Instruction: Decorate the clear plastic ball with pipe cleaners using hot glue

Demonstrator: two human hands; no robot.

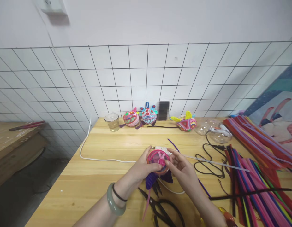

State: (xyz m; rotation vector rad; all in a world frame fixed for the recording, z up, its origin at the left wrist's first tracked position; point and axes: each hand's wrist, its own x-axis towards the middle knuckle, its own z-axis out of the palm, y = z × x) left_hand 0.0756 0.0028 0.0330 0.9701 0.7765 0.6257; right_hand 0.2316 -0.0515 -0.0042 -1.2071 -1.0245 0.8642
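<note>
Over the front of the table, my left hand is closed around a round clear craft ball trimmed with pink pipe cleaner, its thumb pressing on the front. Dark purple pipe-cleaner fins stick out below the ball. The thumb and fingers of my right hand pinch at the ball's right side, beside a pink pipe-cleaner piece on its face. A pink strand hangs beneath. Black-handled scissors lie under my hands. Behind the ball is a small white object, partly hidden.
Bundles of coloured pipe cleaners cover the right side. Finished fish-like crafts stand along the wall, with a glass jar at left. Clear plastic shells and a black cord lie at right; a white cable crosses the left.
</note>
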